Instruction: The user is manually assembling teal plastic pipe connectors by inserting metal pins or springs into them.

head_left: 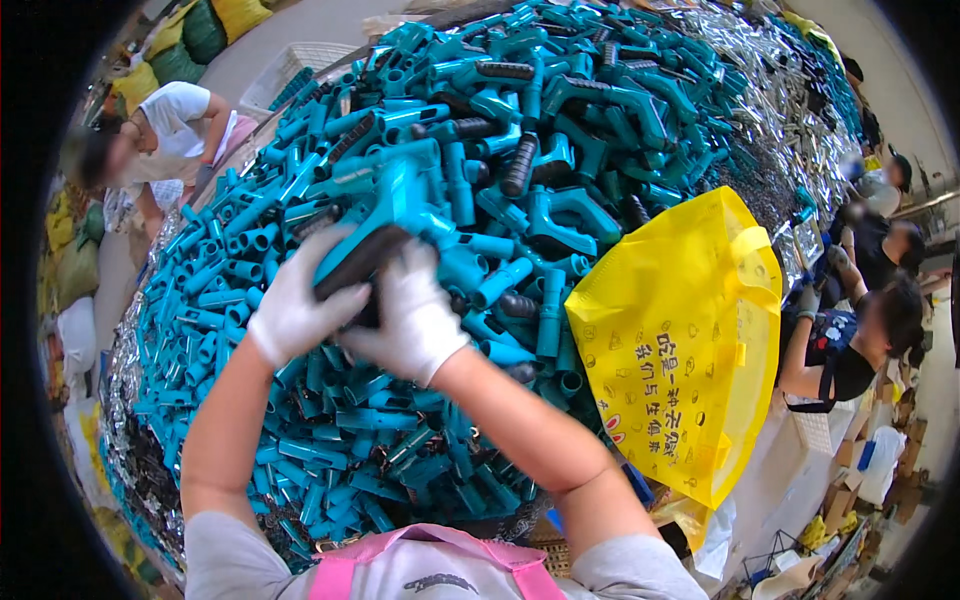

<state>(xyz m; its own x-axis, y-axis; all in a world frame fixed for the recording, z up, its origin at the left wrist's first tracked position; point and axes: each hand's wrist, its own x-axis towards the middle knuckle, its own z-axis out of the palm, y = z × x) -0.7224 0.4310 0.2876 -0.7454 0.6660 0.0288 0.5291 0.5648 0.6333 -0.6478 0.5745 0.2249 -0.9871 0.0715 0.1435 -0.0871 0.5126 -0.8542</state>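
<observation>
Both of my hands wear white gloves and are raised over a big heap of teal plastic parts (320,450). Between them is a teal plastic housing with a black grip (398,200), smeared a little by motion. My left hand (300,305) closes on the black grip from the left, thumb toward me. From the right, my right hand (418,315) curls its fingers over the same black grip. Underneath lie short teal tubes, angled handle pieces and black ribbed grips (520,165).
A yellow bag (690,350) leans on the heap at my right. Shiny metal pieces (770,120) are piled at the far right. A white crate (305,70) stands behind the heap. One person (180,130) is at the left, several people (850,340) at the right.
</observation>
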